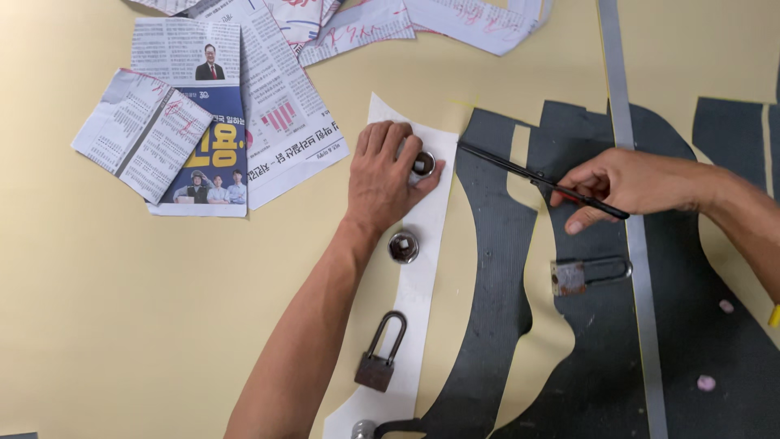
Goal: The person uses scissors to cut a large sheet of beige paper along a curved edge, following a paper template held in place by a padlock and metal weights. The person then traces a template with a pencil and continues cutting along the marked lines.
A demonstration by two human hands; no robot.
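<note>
The left hand (383,177) lies flat on a long white paper pattern piece (422,280) that curves from the far middle of the tan surface (97,309) down to the near edge; its fingers are spread and pressing, with the thumb and forefinger touching a small round metal socket (423,163) that stands on the paper as a weight, not clenched around it. A second metal socket (403,246) sits on the same paper just nearer, beside the wrist, and a dark padlock (379,358) lies on the paper nearer still. The right hand (630,183) comes in from the right with its fingers closed around a thin black pencil-like marking tool (528,175), held at a slant so that its tip points left toward the edge of the dark grey fabric (487,309) just right of the white paper. This fabric, cut into curved shapes, spreads over the right half of the surface. A rusty padlock (581,275) rests on it near the right hand, touching a long metal ruler (634,244) that runs from far to near. Cut newspaper sheets (219,106) lie at the far left, well apart from both hands.
</note>
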